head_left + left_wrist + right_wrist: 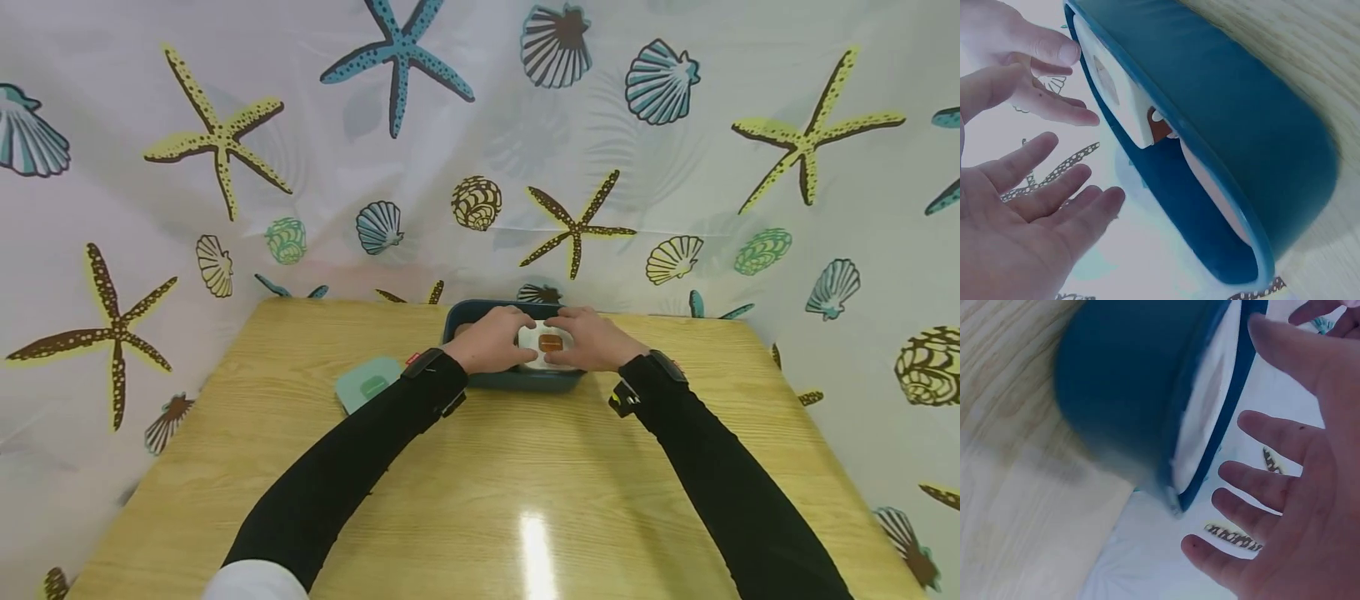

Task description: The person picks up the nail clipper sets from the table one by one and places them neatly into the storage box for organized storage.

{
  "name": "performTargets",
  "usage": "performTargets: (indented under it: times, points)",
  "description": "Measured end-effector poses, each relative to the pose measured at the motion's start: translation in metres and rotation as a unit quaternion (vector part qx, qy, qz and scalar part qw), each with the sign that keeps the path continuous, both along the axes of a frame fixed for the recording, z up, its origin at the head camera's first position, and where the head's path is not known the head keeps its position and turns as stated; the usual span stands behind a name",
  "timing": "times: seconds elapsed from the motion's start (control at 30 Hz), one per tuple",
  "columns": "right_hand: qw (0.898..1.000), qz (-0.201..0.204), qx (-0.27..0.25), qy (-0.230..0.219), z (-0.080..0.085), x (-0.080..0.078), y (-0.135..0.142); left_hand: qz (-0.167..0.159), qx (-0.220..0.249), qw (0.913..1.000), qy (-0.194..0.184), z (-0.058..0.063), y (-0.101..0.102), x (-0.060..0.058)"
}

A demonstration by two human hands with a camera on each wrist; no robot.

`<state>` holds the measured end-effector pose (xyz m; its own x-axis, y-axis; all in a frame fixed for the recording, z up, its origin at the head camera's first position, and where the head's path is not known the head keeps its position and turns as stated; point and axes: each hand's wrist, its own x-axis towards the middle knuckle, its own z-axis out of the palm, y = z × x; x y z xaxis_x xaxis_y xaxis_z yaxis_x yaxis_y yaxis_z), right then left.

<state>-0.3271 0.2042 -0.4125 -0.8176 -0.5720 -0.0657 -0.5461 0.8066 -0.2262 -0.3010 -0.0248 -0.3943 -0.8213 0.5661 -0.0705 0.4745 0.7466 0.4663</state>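
A dark blue oblong bin [525,382] stands near the back edge of the table. Inside its right part sits a white boxy item [534,332] with a brown patch on top. Farther left in the bin, a pinkish item [1213,184] shows along the wall. My left hand [495,340] is over the middle of the bin, fingers spread and relaxed. Over the right end hovers my right hand [596,340], its fingers apart beside the white item. In both wrist views the palms and fingers hold nothing, close above the bin's rim.
A flat mint-green item [367,379] lies left of the bin, partly hidden by the left sleeve. Small red tags show beside both wrists. A curtain [480,150] printed with shells and starfish hangs behind the wooden table [480,483].
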Motion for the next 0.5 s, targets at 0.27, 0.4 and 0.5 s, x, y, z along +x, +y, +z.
performTargets:
  times: [0.27, 0.4, 0.5]
  points:
    - [0.995, 0.068, -0.056, 0.039, 0.014, 0.010, -0.024, 0.021, 0.021, 0.9973, 0.068, 0.006, -0.026, 0.024]
    - [0.994, 0.081, -0.063, 0.028, 0.023, 0.020, -0.040, 0.032, 0.017, 0.9950, 0.093, 0.005, -0.043, 0.037]
    - [0.993, 0.091, -0.072, 0.022, 0.029, 0.028, -0.053, 0.035, 0.001, 0.9919, 0.122, 0.003, -0.055, 0.046]
